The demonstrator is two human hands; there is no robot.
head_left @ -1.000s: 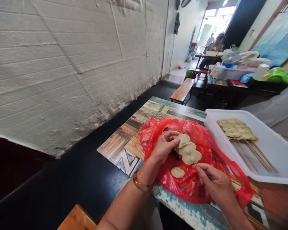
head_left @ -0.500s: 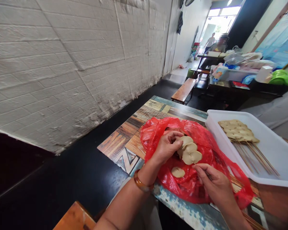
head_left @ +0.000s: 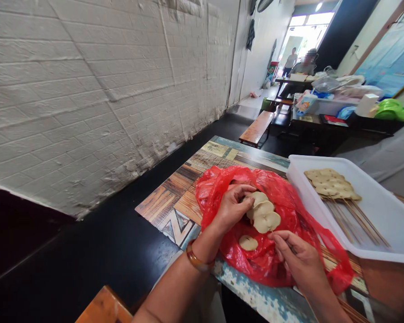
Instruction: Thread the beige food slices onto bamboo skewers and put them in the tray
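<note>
Several thin, pale round slices [head_left: 264, 215] overlap in a row on a thin skewer above a red plastic bag [head_left: 232, 255]. My left hand [head_left: 235, 206], with a bracelet at the wrist, pinches the upper end of the row between thumb and fingers. My right hand [head_left: 294, 253] is closed on the skewer just below the lowest slice; most of the stick is hidden by the palm. A single loose slice [head_left: 248, 242] lies on the bag under the row. To the right, finished-looking skewers of such slices [head_left: 333, 184] lie stacked in a white tray [head_left: 387, 253].
The bag and tray rest on a wood-patterned table [head_left: 185, 197]. Loose sticks [head_left: 353, 312] lie by my right forearm. A white brick-pattern wall [head_left: 104, 89] runs along the left. Beyond are a bench [head_left: 257, 128], a cluttered table [head_left: 343, 110] and two people [head_left: 305, 65] near the doorway.
Both hands keep their hold on the slices and the skewer. The view has shifted slightly, and little else differs.
</note>
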